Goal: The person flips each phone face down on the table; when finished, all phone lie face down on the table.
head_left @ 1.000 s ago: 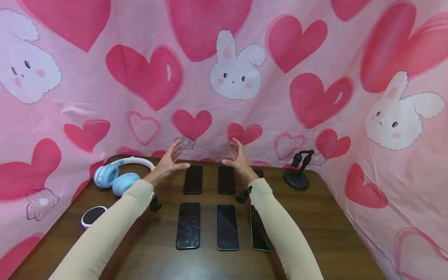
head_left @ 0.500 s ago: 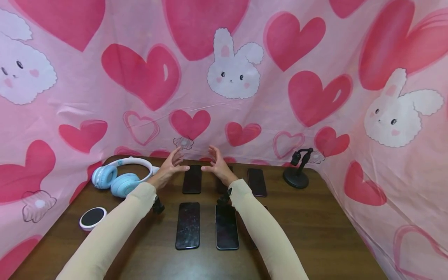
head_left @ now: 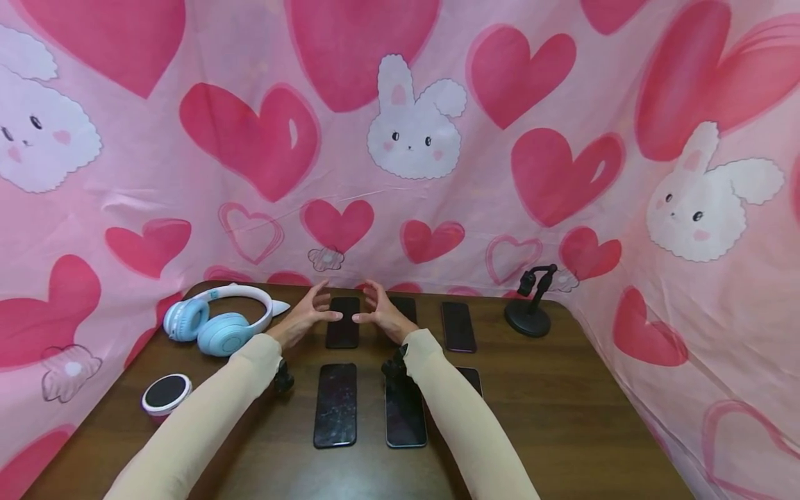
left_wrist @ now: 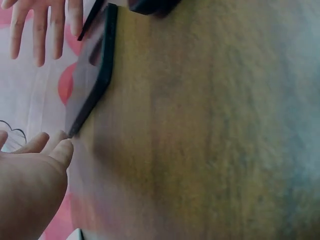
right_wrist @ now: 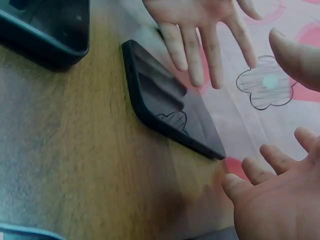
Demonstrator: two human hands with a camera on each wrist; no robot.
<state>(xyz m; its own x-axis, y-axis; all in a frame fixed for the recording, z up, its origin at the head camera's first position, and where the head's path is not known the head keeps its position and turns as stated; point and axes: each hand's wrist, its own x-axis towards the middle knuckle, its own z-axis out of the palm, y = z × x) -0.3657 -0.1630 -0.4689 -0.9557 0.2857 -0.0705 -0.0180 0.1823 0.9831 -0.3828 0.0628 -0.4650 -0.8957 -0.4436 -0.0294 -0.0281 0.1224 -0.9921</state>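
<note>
Both hands hover over the table on either side of the back-left black phone (head_left: 342, 333), fingers spread and palms facing each other. My left hand (head_left: 303, 318) is at its left edge and my right hand (head_left: 384, 316) at its right, neither gripping anything. In the right wrist view the phone (right_wrist: 162, 97) lies flat between the left hand (right_wrist: 200, 25) and the right hand (right_wrist: 285, 200), apart from the fingers. The back-middle phone (head_left: 406, 307) is partly hidden behind my right hand. A speckled phone (head_left: 335, 406) and another dark phone (head_left: 406, 420) lie in front.
Blue-and-white headphones (head_left: 225, 326) and a round white-rimmed device (head_left: 166, 392) are on the left. One phone (head_left: 459, 326) lies back right; a front-right phone (head_left: 471, 378) is mostly under the sleeve. A black stand (head_left: 528, 316) occupies the right rear of the brown table (head_left: 562, 417).
My right hand has moved left from above the back-middle phone to beside the back-left one, uncovering the back-right phone. My left hand has shifted slightly; both hands are lower.
</note>
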